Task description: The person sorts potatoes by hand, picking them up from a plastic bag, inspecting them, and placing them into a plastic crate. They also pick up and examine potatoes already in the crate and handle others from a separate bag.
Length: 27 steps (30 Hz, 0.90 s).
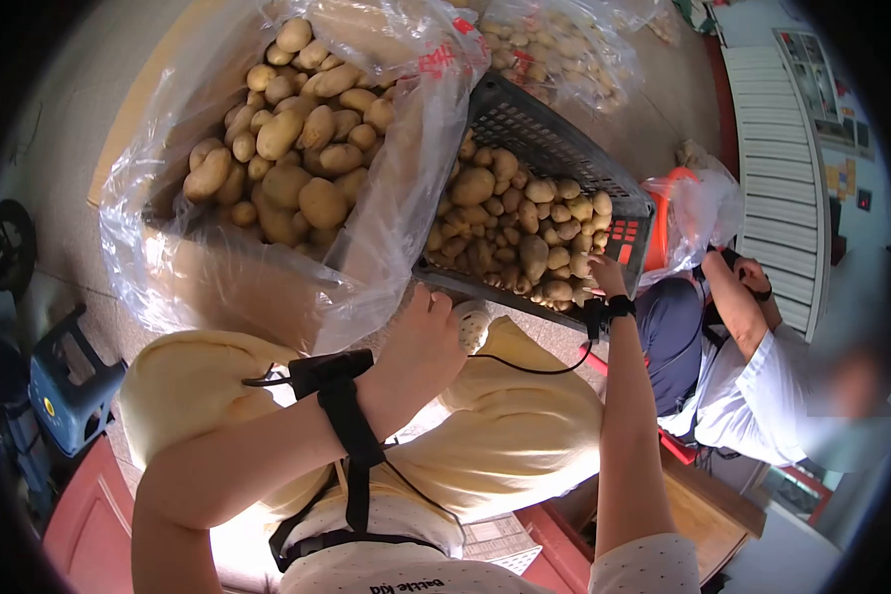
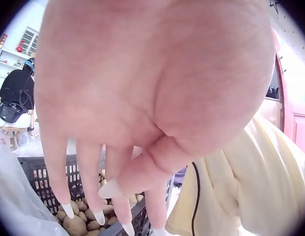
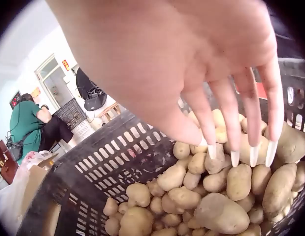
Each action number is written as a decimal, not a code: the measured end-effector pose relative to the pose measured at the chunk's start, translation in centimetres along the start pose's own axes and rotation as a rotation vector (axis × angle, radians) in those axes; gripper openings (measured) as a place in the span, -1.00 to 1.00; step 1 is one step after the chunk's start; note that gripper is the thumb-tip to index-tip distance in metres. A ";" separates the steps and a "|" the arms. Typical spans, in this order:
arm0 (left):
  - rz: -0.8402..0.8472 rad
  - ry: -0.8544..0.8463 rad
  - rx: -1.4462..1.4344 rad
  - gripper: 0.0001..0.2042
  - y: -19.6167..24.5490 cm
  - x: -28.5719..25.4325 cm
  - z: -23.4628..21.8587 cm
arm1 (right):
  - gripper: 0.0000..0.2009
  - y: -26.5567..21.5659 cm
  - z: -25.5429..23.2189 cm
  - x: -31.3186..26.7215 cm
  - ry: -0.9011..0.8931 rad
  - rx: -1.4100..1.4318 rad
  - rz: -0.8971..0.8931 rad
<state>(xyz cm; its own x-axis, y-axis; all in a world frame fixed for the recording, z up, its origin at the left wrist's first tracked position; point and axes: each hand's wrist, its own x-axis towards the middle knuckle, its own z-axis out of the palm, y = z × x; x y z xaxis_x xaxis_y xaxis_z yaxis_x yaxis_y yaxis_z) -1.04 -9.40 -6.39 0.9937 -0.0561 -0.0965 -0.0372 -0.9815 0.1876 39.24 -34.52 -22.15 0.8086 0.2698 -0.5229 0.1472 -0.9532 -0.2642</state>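
Note:
In the head view my right hand (image 1: 607, 274) is over the right end of a black plastic crate (image 1: 549, 132) of small potatoes (image 1: 533, 255). From the right wrist, its fingers point loosely down, the fingertips (image 3: 234, 157) right at the upper potatoes (image 3: 238, 181), thumb close by the index finger and no potato in the grasp. My left hand (image 1: 421, 342) hangs in front of the crate, above my lap. The left wrist view shows this hand (image 2: 152, 88) with relaxed fingers and nothing in it; the crate's potatoes (image 2: 75, 225) lie beyond its fingertips.
A cardboard box (image 1: 257, 282) lined with clear plastic (image 1: 129, 247) holds larger potatoes (image 1: 280, 134) at the left. Behind the crate lies a clear bag of potatoes (image 1: 564, 49). Another person (image 1: 742, 366) sits at the right, near an orange container (image 1: 666, 213). A blue stool (image 1: 74, 381) stands at far left.

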 end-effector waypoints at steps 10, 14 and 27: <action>-0.013 -0.055 -0.058 -0.86 -0.6 1.0 0.1 | -0.34 -0.3 0.0 -1.9 0.104 -0.498 -0.104; -0.052 -0.045 -0.027 -0.87 -1.0 1.1 0.4 | -0.27 -2.0 0.4 -1.3 0.180 -0.576 -0.143; -0.096 -0.050 -0.087 -0.93 -2.8 1.7 -0.9 | -0.30 -3.5 5.1 1.3 0.217 -0.749 0.190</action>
<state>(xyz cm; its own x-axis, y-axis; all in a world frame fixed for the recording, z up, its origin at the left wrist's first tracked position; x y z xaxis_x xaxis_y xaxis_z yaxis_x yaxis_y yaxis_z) 0.88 -6.55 -6.24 0.9856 0.0263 -0.1668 0.0696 -0.9633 0.2593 36.86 -30.15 -25.97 0.9396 0.1349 -0.3146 0.2771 -0.8393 0.4678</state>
